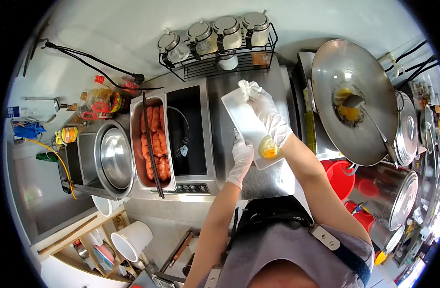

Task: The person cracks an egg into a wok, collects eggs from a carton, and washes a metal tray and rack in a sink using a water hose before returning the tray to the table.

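Note:
A white rectangular tray point(246, 126) lies tilted in view above the steel counter. On its near end sits a fried egg point(268, 148) with a bright yolk. My left hand point(242, 156), in a white glove, grips the tray's left edge, fingers partly hidden by it. My right hand point(269, 114), also gloved, reaches over the tray's far right corner, its fingers closed around a white crumpled cloth or tissue point(247, 89). The wok point(335, 134) to the right holds a spatula point(373, 126) and some yellow oil or egg residue.
Left of the steel counter point(227, 185) are a black induction hob point(188, 158) and a metal pan point(171, 186) of reddish sausages with chopsticks point(149, 144) across it. A wire rack point(210, 73) of lidded jars stands behind. Right of me are a red bucket point(336, 178) and large pots.

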Tool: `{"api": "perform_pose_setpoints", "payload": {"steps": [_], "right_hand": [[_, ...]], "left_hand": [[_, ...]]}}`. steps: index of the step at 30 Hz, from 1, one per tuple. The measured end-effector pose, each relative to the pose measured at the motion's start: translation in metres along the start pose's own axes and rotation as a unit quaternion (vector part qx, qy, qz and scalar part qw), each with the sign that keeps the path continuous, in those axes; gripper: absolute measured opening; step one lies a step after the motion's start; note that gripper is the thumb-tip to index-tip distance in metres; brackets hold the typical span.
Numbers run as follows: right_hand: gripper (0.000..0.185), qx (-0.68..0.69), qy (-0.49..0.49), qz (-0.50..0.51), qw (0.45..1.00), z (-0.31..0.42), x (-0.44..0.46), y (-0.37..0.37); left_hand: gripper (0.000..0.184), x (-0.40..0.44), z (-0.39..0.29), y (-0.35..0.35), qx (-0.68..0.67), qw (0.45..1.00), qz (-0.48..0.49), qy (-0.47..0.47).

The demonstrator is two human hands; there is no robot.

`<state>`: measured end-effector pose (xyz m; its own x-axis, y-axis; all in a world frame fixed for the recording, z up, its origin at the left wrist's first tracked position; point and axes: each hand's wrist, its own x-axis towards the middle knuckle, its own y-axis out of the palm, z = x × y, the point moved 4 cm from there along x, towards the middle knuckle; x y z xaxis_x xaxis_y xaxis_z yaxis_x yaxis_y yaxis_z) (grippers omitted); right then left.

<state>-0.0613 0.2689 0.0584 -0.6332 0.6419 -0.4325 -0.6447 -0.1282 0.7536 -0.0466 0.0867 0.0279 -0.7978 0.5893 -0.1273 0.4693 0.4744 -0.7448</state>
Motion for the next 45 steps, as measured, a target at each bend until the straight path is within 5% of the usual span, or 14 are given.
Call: {"api": "perform_pose_setpoints", "payload": {"steps": [3,7,9,10,13,17,24,28,32,39,45], "right_hand": [[0.014,-0.031,0.031,0.029,0.999,0.004,-0.029,-0.009],[0.021,-0.026,0.100,0.107,0.989,0.014,-0.109,0.017],[0.024,-0.121,0.129,0.143,0.974,0.010,-0.141,0.021],[0.025,-0.169,0.143,0.158,0.962,-0.004,-0.145,0.010],[0.027,-0.274,0.127,0.109,0.947,-0.033,-0.166,-0.018],[0.027,-0.310,0.186,0.070,0.930,-0.023,-0.197,-0.005],[0.011,-0.157,0.186,0.177,0.954,-0.042,-0.208,-0.003],[0.007,-0.243,0.116,0.209,0.940,-0.032,-0.237,0.024],[0.008,-0.320,0.106,0.219,0.915,-0.050,-0.247,0.028],[0.014,-0.420,-0.038,0.226,0.878,-0.062,-0.259,0.025],[0.015,-0.413,0.110,0.271,0.863,-0.071,-0.265,0.019]], "left_hand": [[0.059,-0.015,0.003,-0.015,0.036,0.997,-0.067,0.014],[0.037,-0.024,0.029,-0.040,-0.474,0.877,-0.054,-0.062],[0.038,-0.036,-0.014,-0.083,-0.351,0.934,-0.067,0.006],[0.041,-0.044,-0.035,-0.103,-0.366,0.930,-0.013,-0.036],[0.030,-0.060,-0.030,-0.108,-0.518,0.855,-0.021,-0.034],[0.024,-0.090,-0.015,-0.121,-0.553,0.812,-0.012,-0.186],[0.015,-0.129,0.003,-0.137,-0.660,0.725,-0.098,-0.172],[0.010,-0.150,-0.006,-0.159,-0.482,0.839,-0.214,-0.132],[0.012,-0.162,0.008,-0.149,-0.442,0.861,-0.234,-0.093],[0.011,-0.179,0.002,-0.132,-0.585,0.756,-0.212,-0.202],[0.013,-0.192,-0.001,-0.132,-0.544,0.800,-0.209,-0.142]]}}
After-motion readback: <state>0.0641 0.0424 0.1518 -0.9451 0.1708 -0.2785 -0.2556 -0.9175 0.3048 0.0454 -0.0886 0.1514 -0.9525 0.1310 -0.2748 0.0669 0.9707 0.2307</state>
